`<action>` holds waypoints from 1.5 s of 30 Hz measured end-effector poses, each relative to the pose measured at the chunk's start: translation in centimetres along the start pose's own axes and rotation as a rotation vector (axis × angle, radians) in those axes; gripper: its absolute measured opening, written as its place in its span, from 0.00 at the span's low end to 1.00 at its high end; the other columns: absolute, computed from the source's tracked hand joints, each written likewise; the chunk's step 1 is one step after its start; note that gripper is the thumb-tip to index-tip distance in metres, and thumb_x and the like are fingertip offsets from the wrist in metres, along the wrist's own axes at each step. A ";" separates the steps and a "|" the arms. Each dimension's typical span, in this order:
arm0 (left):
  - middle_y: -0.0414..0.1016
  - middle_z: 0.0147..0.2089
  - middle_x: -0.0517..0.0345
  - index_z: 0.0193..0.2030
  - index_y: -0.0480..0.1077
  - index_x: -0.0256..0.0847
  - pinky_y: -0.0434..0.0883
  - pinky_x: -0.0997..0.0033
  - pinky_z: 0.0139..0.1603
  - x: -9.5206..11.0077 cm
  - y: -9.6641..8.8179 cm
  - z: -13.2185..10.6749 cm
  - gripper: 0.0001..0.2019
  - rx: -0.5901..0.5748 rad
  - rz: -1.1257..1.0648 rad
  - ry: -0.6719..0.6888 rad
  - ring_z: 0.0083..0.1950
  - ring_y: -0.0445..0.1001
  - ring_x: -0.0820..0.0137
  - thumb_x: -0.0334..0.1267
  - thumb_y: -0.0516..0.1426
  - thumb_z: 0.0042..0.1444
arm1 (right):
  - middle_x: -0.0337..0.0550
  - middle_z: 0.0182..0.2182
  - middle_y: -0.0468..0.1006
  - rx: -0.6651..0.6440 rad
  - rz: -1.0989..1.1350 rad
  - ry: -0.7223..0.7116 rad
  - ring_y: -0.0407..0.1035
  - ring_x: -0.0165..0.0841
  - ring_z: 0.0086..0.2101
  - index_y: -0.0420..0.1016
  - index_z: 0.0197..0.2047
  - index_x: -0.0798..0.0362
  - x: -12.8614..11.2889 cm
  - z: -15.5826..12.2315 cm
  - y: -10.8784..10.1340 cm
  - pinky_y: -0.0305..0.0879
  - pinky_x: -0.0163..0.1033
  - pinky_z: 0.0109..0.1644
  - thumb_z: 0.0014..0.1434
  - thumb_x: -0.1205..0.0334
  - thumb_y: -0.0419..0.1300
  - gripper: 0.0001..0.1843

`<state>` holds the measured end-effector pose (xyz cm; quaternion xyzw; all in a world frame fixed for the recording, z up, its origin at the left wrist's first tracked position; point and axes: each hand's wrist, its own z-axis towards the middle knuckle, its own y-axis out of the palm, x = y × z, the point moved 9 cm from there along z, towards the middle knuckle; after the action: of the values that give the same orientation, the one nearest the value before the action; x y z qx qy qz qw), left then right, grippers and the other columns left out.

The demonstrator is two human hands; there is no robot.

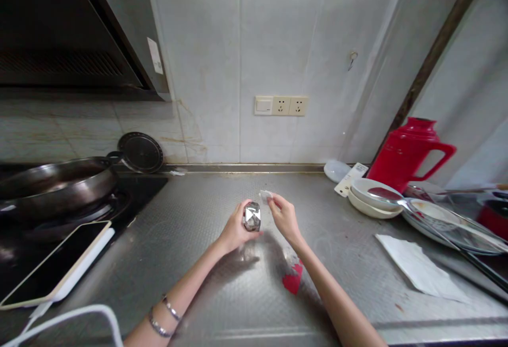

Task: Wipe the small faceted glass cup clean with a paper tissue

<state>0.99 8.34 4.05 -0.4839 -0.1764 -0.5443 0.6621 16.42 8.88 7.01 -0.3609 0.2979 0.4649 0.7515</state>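
My left hand (235, 230) is closed around a small shiny foil-wrapped packet (252, 216), held just above the steel counter (206, 283). Right beside it, my right hand (283, 217) pinches a small clear scrap of wrapper (265, 195) between thumb and fingertips. Both hands are at the middle of the counter. A torn red wrapper piece (292, 281) lies on the counter under my right forearm. Two bangles (164, 316) sit on my left wrist.
A dark wok (55, 183) sits on the stove at the left, a phone (51, 267) on a white block before it, a white cable (79, 316) in the near-left corner. At the right are stacked bowls (371, 196), a red jug (408, 151), plates with a glass lid (448, 225), a paper napkin (416, 267).
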 end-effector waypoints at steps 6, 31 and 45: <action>0.68 0.55 0.49 0.59 0.57 0.43 0.64 0.55 0.57 -0.7 0.9 -0.3 0.44 -0.019 -0.059 -0.031 0.56 0.68 0.56 0.35 0.70 0.32 | 0.41 0.29 0.80 -0.191 0.094 -0.068 0.73 0.34 0.31 0.79 0.38 0.54 -1.8 -1.1 2.5 0.68 0.34 0.34 0.62 0.51 0.51 0.19; 0.66 0.55 0.50 0.58 0.56 0.44 0.64 0.56 0.57 -0.5 0.9 -0.2 0.43 -0.043 -0.015 -0.003 0.56 0.67 0.57 0.33 0.69 0.33 | 0.41 0.36 0.82 -0.141 0.108 -0.031 0.76 0.39 0.37 0.80 0.40 0.50 -1.4 -1.2 2.3 0.71 0.42 0.43 0.61 0.54 0.53 0.16; 0.69 0.51 0.50 0.56 0.56 0.42 0.67 0.59 0.52 -2.0 0.1 0.4 0.40 0.003 0.002 -0.077 0.51 0.70 0.61 0.34 0.68 0.35 | 0.38 0.28 0.81 -0.194 0.144 -0.168 0.75 0.45 0.44 0.80 0.31 0.50 -4.0 -2.1 2.1 0.64 0.53 0.56 0.61 0.56 0.53 0.15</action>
<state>0.52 9.76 2.64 -0.5036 -0.2023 -0.5243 0.6562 12.66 5.87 8.37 -0.3694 0.2126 0.5730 0.7001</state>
